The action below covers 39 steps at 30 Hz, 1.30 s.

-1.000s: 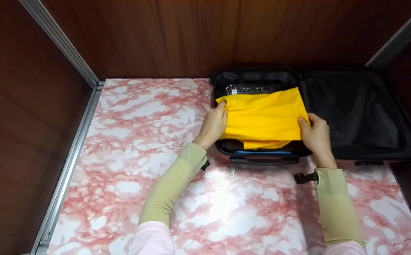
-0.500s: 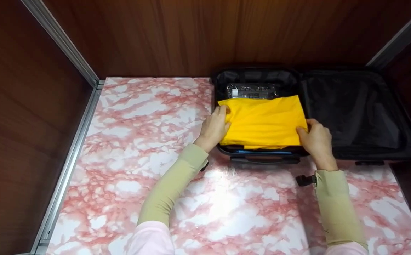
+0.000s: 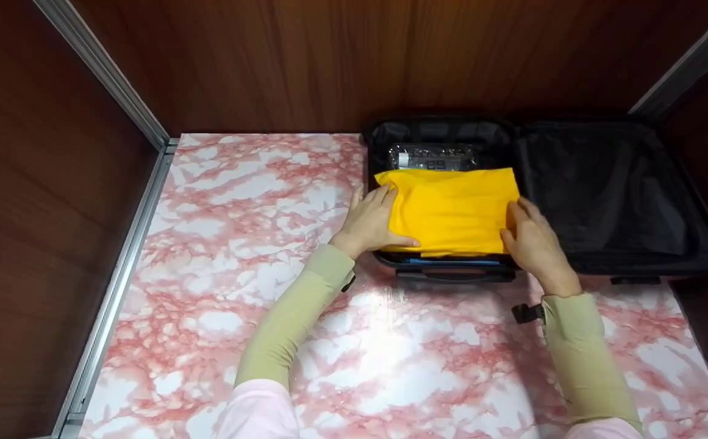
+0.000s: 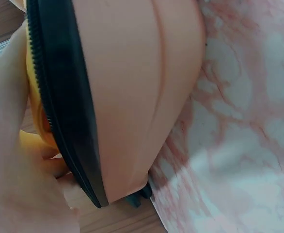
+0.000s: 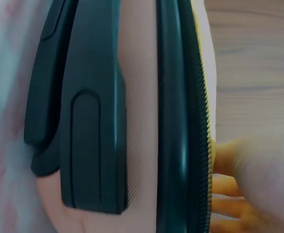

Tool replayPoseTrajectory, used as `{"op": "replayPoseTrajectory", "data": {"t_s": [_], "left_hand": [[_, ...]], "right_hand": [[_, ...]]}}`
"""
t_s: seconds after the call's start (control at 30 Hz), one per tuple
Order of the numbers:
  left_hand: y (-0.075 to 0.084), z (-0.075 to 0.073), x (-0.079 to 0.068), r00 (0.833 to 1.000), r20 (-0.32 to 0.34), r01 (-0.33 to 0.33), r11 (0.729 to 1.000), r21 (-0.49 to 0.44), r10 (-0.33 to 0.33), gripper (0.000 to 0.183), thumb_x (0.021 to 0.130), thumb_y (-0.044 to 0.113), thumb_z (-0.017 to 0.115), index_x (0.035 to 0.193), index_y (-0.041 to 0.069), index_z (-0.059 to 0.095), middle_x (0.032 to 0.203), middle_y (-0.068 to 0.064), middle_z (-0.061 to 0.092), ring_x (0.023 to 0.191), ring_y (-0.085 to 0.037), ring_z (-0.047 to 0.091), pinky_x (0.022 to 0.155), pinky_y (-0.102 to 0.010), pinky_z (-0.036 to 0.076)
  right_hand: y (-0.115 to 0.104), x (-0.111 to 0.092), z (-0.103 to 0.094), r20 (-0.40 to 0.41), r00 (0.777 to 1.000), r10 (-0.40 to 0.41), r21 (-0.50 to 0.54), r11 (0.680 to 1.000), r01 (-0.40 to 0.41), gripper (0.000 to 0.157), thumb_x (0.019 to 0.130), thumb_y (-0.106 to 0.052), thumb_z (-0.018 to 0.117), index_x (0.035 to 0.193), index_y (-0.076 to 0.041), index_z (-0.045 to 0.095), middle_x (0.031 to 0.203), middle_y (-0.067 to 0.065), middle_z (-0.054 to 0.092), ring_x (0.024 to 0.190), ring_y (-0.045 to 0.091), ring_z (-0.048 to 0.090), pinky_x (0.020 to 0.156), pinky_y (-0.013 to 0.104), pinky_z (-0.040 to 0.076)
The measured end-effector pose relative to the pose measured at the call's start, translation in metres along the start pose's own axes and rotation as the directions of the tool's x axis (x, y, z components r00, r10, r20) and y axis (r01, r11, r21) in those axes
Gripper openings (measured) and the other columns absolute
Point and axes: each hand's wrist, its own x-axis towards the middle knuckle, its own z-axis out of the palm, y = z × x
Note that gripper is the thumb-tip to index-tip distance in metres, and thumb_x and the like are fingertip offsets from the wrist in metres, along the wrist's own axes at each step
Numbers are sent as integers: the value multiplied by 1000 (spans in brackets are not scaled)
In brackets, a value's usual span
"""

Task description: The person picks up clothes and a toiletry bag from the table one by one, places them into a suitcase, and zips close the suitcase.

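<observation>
Yellow cloth [image 3: 454, 210] shifted nearer; long axis runs sideways.

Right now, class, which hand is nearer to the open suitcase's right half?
Right. The right hand is beside the right half, at the right end of the yellow cloth; the left hand is farther off, at the cloth's left end.

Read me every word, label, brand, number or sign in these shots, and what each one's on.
No text can be read.
Clear pack in the suitcase: white patch and faint marks, too small to read.
Right sleeve: tiny dark mark, too small to read.
Yellow cloth: no lettering shows.
</observation>
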Motion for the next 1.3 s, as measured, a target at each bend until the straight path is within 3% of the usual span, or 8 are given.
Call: {"op": "replayPoseTrajectory", "data": {"t_s": [0.17,0.3,0.7,0.93,1.3], "left_hand": [[-1,5,2,999,27,17,998,64,-19,130,68,96,52,161,8,28,166,-9,25,152,-24,17,120,-54,2],[-1,8,3,998,54,20,993,118,-27,125,74,93,50,161,6,27,167,-8,23,153,-25,11,120,-53,0],[2,4,5,988,143,34,984,173,-59,117,79,88,51,161,8,28,167,-4,24,153,-27,8,119,-56,-1],[4,4,2,982,177,30,973,227,-72,110,82,90,40,162,15,28,167,1,24,154,-27,6,119,-58,-1],[3,11,0,991,121,33,972,232,-62,113,81,93,34,162,13,29,166,-1,26,153,-27,9,119,-57,1]], "right_hand": [[3,5,2,138,990,-10,-58,998,18,52,105,-10,49,145,20,36,149,42,32,134,57,36,110,64,29],[5,8,5,191,981,-22,-75,997,37,51,105,-9,45,144,22,36,147,43,34,134,57,36,111,63,29],[4,11,13,193,976,-104,-150,980,134,47,104,-5,48,140,25,39,141,44,42,129,56,43,108,61,35],[5,12,16,242,964,-107,-192,969,156,48,104,-6,45,140,24,38,141,43,42,129,55,44,107,60,37],[3,9,16,217,972,-93,-203,969,138,49,104,-6,45,142,24,37,142,42,42,129,54,45,106,60,38]]}}
